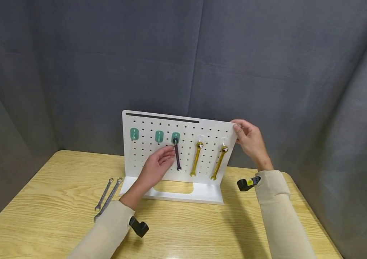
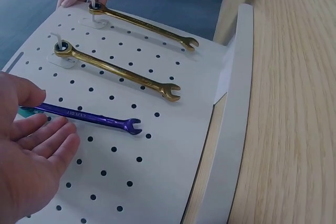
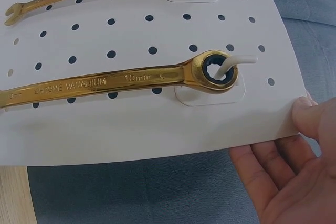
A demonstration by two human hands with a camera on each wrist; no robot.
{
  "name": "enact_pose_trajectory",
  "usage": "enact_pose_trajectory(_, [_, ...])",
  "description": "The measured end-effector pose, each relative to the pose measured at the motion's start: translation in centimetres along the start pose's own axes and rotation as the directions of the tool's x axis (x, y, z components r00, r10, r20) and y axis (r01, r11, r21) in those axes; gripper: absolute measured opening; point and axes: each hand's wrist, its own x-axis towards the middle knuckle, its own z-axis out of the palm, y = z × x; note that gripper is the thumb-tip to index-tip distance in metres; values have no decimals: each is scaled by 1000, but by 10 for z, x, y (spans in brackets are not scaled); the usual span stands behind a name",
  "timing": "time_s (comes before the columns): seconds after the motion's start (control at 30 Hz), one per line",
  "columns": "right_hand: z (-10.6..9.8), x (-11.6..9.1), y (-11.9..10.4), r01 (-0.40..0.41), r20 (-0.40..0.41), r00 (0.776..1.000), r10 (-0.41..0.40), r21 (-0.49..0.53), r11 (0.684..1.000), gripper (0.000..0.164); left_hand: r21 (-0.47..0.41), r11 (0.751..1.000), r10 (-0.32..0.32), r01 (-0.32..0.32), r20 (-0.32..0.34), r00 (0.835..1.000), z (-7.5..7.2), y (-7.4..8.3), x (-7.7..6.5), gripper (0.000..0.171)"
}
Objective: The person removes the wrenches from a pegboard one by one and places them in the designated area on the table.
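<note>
A white pegboard (image 1: 183, 172) stands upright on its base, and my right hand (image 1: 251, 142) grips its upper right corner between thumb and fingers. From a green hook near the board's middle hangs a purple combination wrench (image 1: 178, 158). My left hand (image 1: 159, 163) is beside it, fingers loosely bent; in the left wrist view the thumb and fingers (image 2: 58, 135) lie on either side of the wrench's upper part without closing on it. Two gold ratcheting wrenches, one (image 1: 196, 160) nearer the middle and another (image 3: 126, 78) near the right edge, hang from white hooks.
Two green hooks (image 1: 134, 134) on the board's left part carry nothing. On the wooden table (image 1: 57, 201), left of the base, lie a shorter silver wrench (image 1: 104, 194) and a longer silver wrench (image 1: 113, 192). Grey curtain (image 1: 157, 64) hangs behind the table.
</note>
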Motion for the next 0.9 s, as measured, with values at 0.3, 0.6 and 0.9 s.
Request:
enact_pose_trajectory(0.3, [-1, 2, 0, 3, -4, 1000, -3, -2, 1000, 36, -95, 987, -135, 133, -16, 991, 7, 2, 8, 39])
enact_pose_trajectory(0.6, [0, 1, 0, -17, -13, 1000, 17, -6, 1000, 35, -199, 958, -205, 206, 26, 978, 5, -9, 10, 37])
enact_pose_trajectory(0.9, [-1, 1, 0, 5, -21, 1000, -4, 6, 1000, 36, -234, 926, -285, 297, 88, 955, -3, -17, 9, 35])
